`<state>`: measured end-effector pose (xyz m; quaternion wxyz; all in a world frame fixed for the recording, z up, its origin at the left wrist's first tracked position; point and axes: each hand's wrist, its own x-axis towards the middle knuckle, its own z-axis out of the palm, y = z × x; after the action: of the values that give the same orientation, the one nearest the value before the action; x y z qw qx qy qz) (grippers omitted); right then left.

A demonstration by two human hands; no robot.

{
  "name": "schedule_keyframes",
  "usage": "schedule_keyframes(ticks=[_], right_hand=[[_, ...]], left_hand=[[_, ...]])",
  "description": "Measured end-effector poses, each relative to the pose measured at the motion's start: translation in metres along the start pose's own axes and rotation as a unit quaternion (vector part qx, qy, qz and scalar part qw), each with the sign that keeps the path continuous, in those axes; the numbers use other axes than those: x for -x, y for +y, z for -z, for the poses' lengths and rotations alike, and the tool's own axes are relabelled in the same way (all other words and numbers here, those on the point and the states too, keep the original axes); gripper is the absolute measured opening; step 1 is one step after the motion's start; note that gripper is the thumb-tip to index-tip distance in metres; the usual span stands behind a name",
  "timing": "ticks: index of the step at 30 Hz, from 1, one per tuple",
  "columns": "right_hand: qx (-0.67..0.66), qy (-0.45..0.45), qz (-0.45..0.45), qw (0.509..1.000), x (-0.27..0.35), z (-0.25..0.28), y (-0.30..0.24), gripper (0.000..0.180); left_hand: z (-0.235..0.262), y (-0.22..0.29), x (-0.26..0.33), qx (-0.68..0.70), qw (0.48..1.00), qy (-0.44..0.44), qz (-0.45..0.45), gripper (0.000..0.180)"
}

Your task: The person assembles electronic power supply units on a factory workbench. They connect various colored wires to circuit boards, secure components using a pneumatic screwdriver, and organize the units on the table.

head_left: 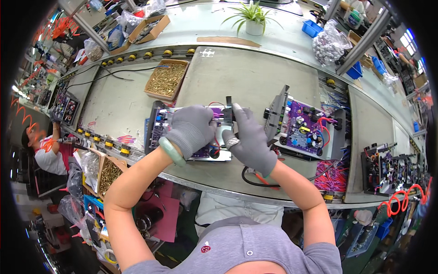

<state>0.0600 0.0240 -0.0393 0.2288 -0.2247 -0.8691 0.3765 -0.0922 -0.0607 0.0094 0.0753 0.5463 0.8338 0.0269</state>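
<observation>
In front of me lies an electronic unit with a purple circuit board [159,129] in a metal tray. My left hand [191,130], in a grey glove, is closed in a fist over the board's middle. Pink-purple wires [219,115] show beside its fingertips; what it pinches is hidden. My right hand [251,139], also gloved, grips the unit's right end, index finger along a black end piece [229,108] and thumb on the near side. To the right stands a second unit [303,130], with a purple board and a black panel [277,114] upright at its left end.
Behind the units is a box of small brass-coloured parts [168,78]. Pink and purple wires [331,176] lie bundled at right. A black cable [255,183] curves near the front edge. More units [388,169] stand far right. A co-worker [52,153] sits at left.
</observation>
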Motion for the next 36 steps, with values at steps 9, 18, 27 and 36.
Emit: schedule_keyframes(ticks=[9,18,27,36], right_hand=[[-0.026,0.013,-0.014,0.999,-0.002,-0.005,0.000,0.065],[-0.082,0.086,0.185,0.976,0.083,0.047,0.005,0.050],[0.230,0.287,-0.186,0.911,0.206,0.213,0.233,0.015],[0.536,0.033,-0.272,0.799,0.133,0.217,0.414,0.025]], left_hand=[[-0.021,0.000,-0.003,0.087,0.986,0.126,-0.071,0.012],[-0.010,-0.031,0.012,0.181,0.979,0.053,-0.076,0.016],[0.013,-0.056,0.042,0.438,0.894,0.090,0.027,0.026],[0.016,0.003,0.058,0.331,0.940,0.061,-0.055,0.021]])
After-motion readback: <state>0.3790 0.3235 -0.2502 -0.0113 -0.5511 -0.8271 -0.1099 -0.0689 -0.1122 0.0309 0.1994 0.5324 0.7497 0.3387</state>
